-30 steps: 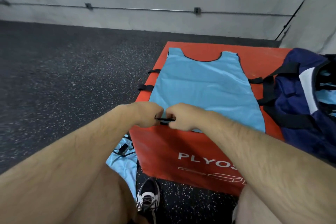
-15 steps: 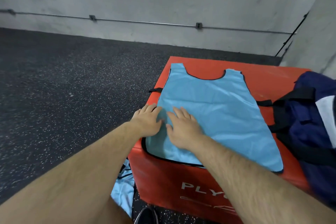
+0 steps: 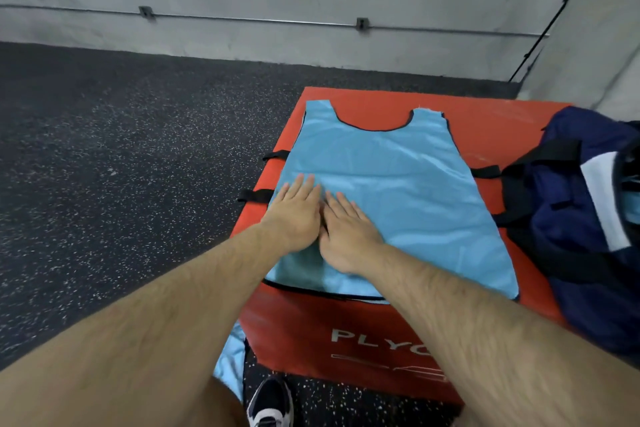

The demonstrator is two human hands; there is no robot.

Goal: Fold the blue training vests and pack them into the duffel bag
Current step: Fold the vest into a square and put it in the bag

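Centre frame, my left hand [image 3: 294,215] and right hand [image 3: 346,236] lie flat side by side, fingers straight, gripping nothing. They press the blue vest [image 3: 398,184] smooth on the red plyo box [image 3: 485,125], ready for folding. The navy duffel bag [image 3: 561,225] sits at the right edge.

red box [image 3: 346,350] reads "plyo" (cut off).
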